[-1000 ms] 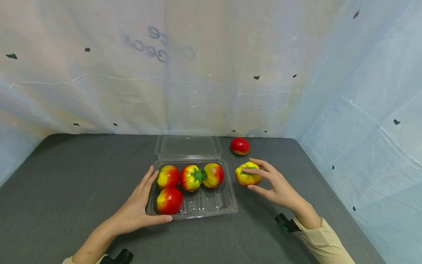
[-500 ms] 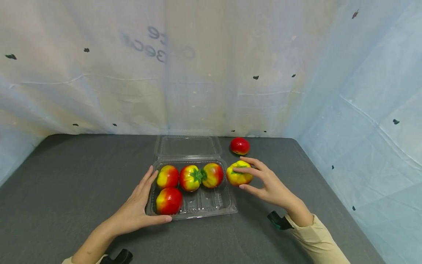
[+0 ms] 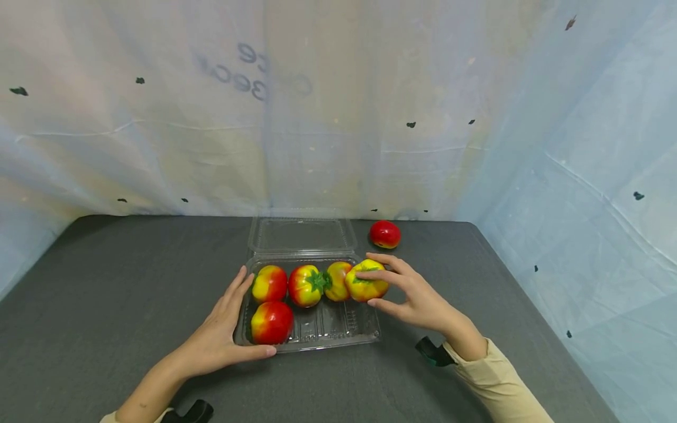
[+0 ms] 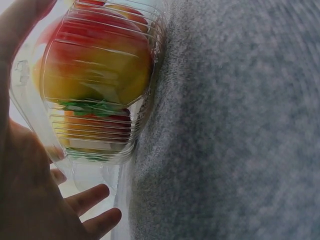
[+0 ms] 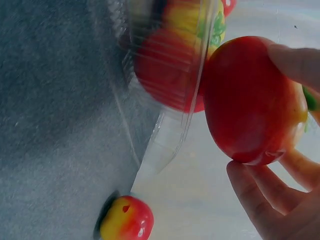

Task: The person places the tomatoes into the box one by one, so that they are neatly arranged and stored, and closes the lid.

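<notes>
My right hand (image 3: 423,296) holds a shiny yellow-and-red fruit with a green leafy top (image 3: 366,281) between thumb and fingers, over the right side of the clear plastic clamshell box (image 3: 338,341). In the right wrist view the red underside of this held fruit (image 5: 250,102) shows above the box rim. Inside the box sit several similar fruits: three in the back row, the rightmost (image 3: 336,282) partly covered by the held one, and one at front left (image 3: 272,322). My left hand (image 3: 222,335) rests against the box's left side with fairly straight fingers, thumb along its front edge.
Another red fruit (image 3: 385,234) lies on the grey table (image 3: 137,282) behind and right of the box. The box's clear lid (image 3: 303,235) lies folded back toward the rear. A pale sheet (image 3: 328,117) hangs behind the table and along its right side.
My right hand has moved left with the fruit, from beside the box to over its right side. The left hand and the box have stayed in place.
</notes>
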A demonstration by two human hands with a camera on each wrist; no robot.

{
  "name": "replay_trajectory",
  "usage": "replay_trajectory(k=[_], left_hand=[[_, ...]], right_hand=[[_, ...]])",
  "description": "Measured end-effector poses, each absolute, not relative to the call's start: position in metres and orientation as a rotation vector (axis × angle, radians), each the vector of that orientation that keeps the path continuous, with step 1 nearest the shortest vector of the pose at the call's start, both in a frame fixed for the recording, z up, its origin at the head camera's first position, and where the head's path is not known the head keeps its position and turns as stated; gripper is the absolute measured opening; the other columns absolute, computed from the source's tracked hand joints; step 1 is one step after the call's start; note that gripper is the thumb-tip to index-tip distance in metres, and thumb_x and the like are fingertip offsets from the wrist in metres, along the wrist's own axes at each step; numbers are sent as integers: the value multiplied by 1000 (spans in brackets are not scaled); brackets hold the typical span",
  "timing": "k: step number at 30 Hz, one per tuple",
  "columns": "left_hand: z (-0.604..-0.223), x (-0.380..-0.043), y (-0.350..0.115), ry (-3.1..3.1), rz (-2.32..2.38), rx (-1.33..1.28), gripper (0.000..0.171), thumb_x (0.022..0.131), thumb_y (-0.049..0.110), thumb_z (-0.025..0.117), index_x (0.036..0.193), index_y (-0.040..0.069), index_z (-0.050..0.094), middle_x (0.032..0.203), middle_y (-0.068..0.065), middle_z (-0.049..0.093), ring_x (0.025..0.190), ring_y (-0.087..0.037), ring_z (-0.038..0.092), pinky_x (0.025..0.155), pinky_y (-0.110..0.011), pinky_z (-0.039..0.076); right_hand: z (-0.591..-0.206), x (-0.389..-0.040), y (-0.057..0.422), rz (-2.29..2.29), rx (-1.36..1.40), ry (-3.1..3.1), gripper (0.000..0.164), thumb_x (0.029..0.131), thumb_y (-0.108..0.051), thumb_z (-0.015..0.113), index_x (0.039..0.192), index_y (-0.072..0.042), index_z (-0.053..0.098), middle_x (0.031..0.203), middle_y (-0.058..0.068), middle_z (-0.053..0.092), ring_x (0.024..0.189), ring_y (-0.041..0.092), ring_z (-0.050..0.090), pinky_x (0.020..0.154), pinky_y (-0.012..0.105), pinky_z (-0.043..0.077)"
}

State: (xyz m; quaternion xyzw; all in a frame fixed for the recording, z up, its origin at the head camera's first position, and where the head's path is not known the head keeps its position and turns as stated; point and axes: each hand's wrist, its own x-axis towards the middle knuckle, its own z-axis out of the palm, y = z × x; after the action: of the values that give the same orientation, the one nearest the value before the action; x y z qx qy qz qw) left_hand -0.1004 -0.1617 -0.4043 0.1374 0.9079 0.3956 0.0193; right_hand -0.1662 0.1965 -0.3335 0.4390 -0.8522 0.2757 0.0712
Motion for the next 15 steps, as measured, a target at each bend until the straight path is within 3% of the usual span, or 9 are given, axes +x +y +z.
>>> replay_trajectory(k=[4, 15], left_hand=[[-404, -100, -161, 2813, 1233, 427, 121, 68, 57, 79, 155, 21, 3, 162, -3, -10, 141, -50, 10, 91, -83, 18], [-403, -100, -162, 2824, 1227, 438, 121, 68, 57, 79, 155, 21, 3, 162, -3, -10, 140, -52, 12, 89, -83, 20]], right_hand=[[-332, -165, 192, 824, 1346, -2554, 45, 85, -17, 74, 127, -20, 61, 149, 7, 39, 117, 20, 50, 88, 35, 47], [-329, -160, 181, 796, 1383, -2572, 45, 85, -23, 74, 128, -22, 59, 150, 6, 38, 133, 24, 40, 100, 45, 42]])
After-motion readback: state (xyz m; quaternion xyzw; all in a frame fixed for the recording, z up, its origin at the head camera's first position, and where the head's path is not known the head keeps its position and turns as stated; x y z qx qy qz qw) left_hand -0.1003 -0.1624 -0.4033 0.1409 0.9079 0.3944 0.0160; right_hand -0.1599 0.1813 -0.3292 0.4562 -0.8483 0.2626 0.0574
